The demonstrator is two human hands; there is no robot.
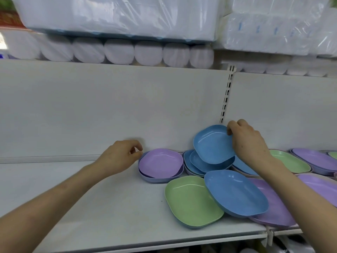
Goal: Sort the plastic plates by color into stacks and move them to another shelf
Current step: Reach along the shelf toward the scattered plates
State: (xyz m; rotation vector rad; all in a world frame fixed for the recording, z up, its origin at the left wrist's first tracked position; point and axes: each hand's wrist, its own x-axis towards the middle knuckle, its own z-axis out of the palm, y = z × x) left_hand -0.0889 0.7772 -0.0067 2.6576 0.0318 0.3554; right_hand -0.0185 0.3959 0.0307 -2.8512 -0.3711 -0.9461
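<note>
My right hand (248,141) grips the far rim of a small blue plate (212,145) and holds it tilted above a stack of blue plates (197,164). My left hand (122,156) hovers with loosely curled fingers just left of a purple plate (161,162) that lies on a short purple stack; it holds nothing. In front lie a large green plate (191,199), a large blue plate (235,193) leaning over it, and a large purple plate (273,212) under the blue one.
The white shelf (91,207) stretches bare to the left. More green (290,161) and purple plates (315,159) lie at the right. A slotted upright (227,94) divides the back panel. Wrapped white packs (118,19) fill the shelf above.
</note>
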